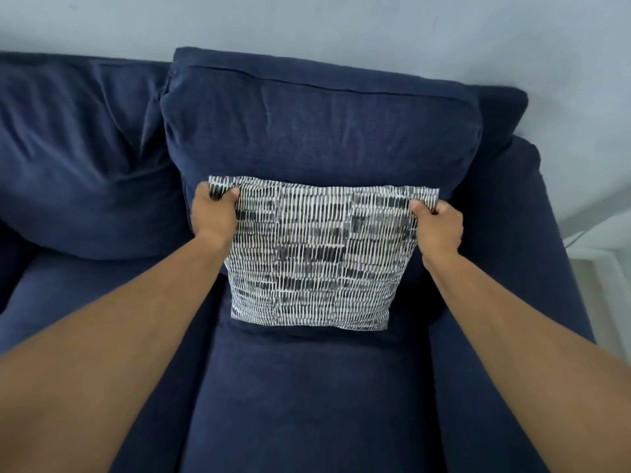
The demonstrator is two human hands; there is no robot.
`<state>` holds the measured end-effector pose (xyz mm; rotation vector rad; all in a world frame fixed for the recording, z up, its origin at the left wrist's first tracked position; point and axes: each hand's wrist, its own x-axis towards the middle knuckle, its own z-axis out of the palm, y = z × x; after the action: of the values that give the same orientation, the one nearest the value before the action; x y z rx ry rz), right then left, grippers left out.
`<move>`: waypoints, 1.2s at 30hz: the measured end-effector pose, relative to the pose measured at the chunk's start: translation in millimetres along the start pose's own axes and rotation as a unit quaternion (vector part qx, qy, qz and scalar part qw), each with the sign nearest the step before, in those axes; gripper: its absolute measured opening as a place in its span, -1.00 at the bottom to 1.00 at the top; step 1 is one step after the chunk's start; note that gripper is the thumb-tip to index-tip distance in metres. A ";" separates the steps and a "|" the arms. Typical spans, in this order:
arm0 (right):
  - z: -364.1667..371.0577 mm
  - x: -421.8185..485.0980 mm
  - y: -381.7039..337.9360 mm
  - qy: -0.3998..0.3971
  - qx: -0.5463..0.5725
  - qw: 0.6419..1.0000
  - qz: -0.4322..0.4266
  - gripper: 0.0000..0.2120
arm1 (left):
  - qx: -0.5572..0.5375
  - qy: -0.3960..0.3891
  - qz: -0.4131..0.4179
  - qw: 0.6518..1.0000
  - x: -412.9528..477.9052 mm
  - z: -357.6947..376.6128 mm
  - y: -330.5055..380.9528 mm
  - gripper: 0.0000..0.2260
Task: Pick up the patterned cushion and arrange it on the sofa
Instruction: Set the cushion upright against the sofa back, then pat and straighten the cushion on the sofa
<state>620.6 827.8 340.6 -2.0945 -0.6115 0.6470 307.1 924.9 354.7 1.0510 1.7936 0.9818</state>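
Patterned cushion [316, 254]: black-and-white woven print, upright between the hands, its back against the navy back cushion [317, 131], its lower edge at the seat cushion [307, 397].
Left hand [214, 216]: closed on the cushion's upper left corner, thumb over the front face, fabric bunched in the grip.
Right hand [437, 227]: closed on the upper right corner, thumb likewise in front.
Sofa [512, 233]: dark blue; a second back cushion [82, 158] lies beyond the left hand, the armrest beyond the right.
Step in hand: judged to be placement, squaring the cushion against the backrest.
Task progress: judged nearly done; pick-up complete, cushion on the sofa but not yet released.
Next move calls for: levelling the top edge, checking it stands unaided, then loosening both grips together so it does not tip forward.
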 end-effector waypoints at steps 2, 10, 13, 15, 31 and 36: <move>5.4 -9.5 -6.1 0.058 -0.061 0.995 -0.048 -0.68 | 0.112 0.075 0.042 0.990 -8.6 5.5 1.0 -0.63; 48.8 -63.0 -9.5 -0.067 -0.365 0.785 -0.496 -0.40 | 0.513 -0.127 0.491 0.693 -51.6 31.0 -43.7 -0.38; 62.9 -63.2 -1.1 -0.144 -0.469 0.733 -0.471 -0.34 | 0.584 -0.159 0.432 0.669 -43.9 34.8 -54.7 -0.36; 54.5 -46.1 5.0 -0.150 -0.503 0.756 -0.391 -0.30 | 0.611 -0.158 0.392 0.669 -27.8 28.8 -53.1 -0.35; 53.6 -63.7 30.5 -0.159 -0.516 0.737 -0.407 -0.31 | 0.609 -0.193 0.343 0.689 -22.3 29.1 -38.2 -0.34; 13.5 -29.9 56.4 -0.091 -0.445 0.873 -0.178 -0.32 | 0.569 -0.128 0.196 0.788 16.0 -9.8 -38.8 -0.30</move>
<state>600.4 787.1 293.8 -2.6370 -1.5999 0.3655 282.5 923.9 319.3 2.2215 1.9179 -0.2099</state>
